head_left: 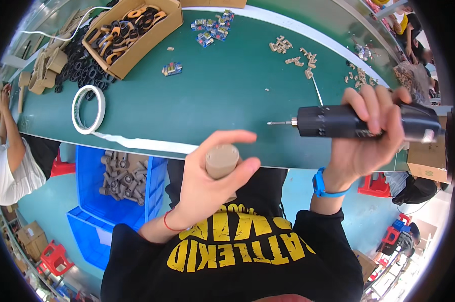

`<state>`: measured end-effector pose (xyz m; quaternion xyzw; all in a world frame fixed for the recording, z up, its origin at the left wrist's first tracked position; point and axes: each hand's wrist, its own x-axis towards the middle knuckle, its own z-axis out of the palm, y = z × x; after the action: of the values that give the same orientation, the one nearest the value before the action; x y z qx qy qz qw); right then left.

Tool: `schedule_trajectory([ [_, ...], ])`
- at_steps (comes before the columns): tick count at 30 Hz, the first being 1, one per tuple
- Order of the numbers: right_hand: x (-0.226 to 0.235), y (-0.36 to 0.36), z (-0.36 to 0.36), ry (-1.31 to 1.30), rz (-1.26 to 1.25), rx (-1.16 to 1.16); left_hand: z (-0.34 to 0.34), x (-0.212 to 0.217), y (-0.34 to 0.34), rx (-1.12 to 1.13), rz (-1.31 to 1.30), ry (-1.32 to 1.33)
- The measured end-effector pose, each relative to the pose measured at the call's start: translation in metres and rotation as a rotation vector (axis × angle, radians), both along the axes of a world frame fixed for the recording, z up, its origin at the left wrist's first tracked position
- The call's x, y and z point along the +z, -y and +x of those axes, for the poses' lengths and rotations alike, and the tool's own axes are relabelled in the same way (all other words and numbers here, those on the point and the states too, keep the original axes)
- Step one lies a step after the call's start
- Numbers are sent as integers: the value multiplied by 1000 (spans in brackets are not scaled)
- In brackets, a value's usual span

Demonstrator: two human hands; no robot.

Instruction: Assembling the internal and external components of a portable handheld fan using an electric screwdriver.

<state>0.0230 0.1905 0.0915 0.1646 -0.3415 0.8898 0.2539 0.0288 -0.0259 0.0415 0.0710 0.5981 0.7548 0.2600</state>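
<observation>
My left hand (199, 189) is wrapped round a beige plastic part (222, 160) with a rounded end, held upright near the table's front edge. Its thumb and index finger stretch past the part, and its lower end is mostly hidden by the hand. At the right, my right hand (365, 151) grips a black electric screwdriver (333, 121) lengthwise above the green table (187, 110). The screwdriver's thin metal bit points left, toward the beige part but apart from it.
A white tape roll (75, 113) lies at the left. Behind it are black rings (89, 68) and a cardboard box (128, 63) of rings. Small battery-like packs (207, 38) and beige pieces (281, 45) lie farther back. A blue bin (89, 176) holds similar beige parts. Another person's arm (11, 146) shows left.
</observation>
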Motion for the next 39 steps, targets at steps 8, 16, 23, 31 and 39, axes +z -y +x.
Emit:
schedule_trajectory([
  [8, 16, 2, 23, -86, 11, 129, -4, 11, -9, -25, 17, -35],
  [16, 10, -3, 40, -111, -38, 118, 10, 11, -15, 39, 59, -2],
  [23, 18, -4, 44, -122, -28, 156, 10, 6, -10, -97, 23, -66],
  [31, 28, -16, 50, -94, -81, 262, 7, -10, -2, -206, -38, -427],
  [39, 18, -11, 48, -88, 76, 418, 12, -20, -9, -215, -91, -676],
])
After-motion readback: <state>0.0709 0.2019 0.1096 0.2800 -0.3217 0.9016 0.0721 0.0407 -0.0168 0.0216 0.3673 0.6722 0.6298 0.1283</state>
